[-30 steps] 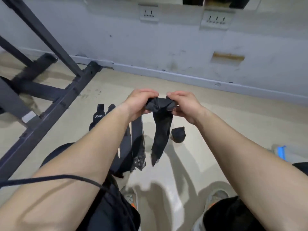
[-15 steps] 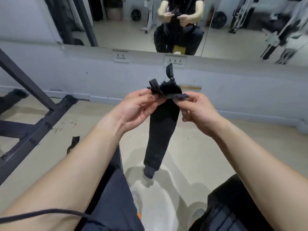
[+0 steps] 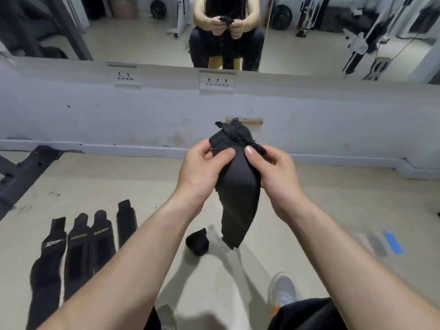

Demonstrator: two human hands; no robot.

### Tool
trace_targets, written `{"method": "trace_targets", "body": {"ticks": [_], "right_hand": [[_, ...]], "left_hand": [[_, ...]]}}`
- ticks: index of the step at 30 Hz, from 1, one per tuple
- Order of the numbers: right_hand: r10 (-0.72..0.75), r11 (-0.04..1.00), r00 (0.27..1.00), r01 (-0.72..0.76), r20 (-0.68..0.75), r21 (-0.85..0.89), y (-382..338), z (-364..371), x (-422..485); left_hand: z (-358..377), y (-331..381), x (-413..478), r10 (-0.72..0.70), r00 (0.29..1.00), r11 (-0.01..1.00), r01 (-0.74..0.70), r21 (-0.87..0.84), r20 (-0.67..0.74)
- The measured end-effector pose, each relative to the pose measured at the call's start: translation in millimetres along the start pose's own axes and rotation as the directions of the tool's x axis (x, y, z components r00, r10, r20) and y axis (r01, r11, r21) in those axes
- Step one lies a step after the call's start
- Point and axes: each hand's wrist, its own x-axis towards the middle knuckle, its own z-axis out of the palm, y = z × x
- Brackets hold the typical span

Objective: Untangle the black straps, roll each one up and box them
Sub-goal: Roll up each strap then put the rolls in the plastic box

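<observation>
A black strap [image 3: 238, 194] hangs in the air in front of me, bunched and knotted at its top end. My left hand [image 3: 202, 167] pinches the top left of it with thumb and fingers. My right hand [image 3: 273, 172] pinches the top right, thumb on the front. Several flat black straps [image 3: 78, 246] lie side by side on the floor at the lower left. A small rolled black strap [image 3: 197, 241] sits on the floor below my hands. No box is in view.
A grey wall with sockets [image 3: 217, 83] and a mirror above it stands close ahead. A dark metal rack base [image 3: 21, 175] lies on the floor at the left. My shoe [image 3: 282, 290] is at the bottom, blue tape [image 3: 392, 241] at the right.
The view tilted up and then settled lower. My hands kept hold of the strap's bunched top and shifted their pinch on it. The flat straps on the floor came back into view.
</observation>
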Motion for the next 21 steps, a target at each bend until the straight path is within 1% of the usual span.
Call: {"method": "trace_targets", "body": {"ticks": [2,4,6,8,10,15,18,21], "right_hand": [[-0.005,1.000,1.000,0.005,-0.004,-0.018,2,0,16],[-0.006,0.998,0.999,0.009,0.042,-0.067,4,-2,27],[0.035,0.996,0.996,-0.028,0.088,-0.085,8,-5,34],[0.072,0.995,0.991,-0.063,0.113,-0.076,13,-7,37],[0.096,0.994,0.987,-0.089,0.130,-0.060,17,-6,40],[0.166,0.986,0.966,-0.165,0.199,-0.024,20,-2,45],[0.158,0.986,0.958,-0.164,0.240,0.004,21,0,46],[0.139,0.988,0.962,-0.152,0.236,0.039,23,2,46]], "left_hand": [[2,-8,8,0.001,0.999,1.000,-0.001,-0.005,-0.045],[0,-13,15,0.006,0.998,1.000,-0.007,-0.013,-0.061],[-6,-18,20,0.010,0.998,1.000,-0.010,0.001,-0.055],[-9,-22,24,0.006,0.999,1.000,-0.005,0.020,-0.038],[-11,-26,27,0.007,0.999,1.000,-0.006,0.029,-0.049],[-18,-32,32,0.057,0.997,0.998,-0.056,0.028,-0.045],[-19,-32,33,0.044,0.999,0.999,-0.043,0.016,-0.029],[-20,-30,31,0.039,0.999,0.999,-0.039,-0.001,-0.023]]}}
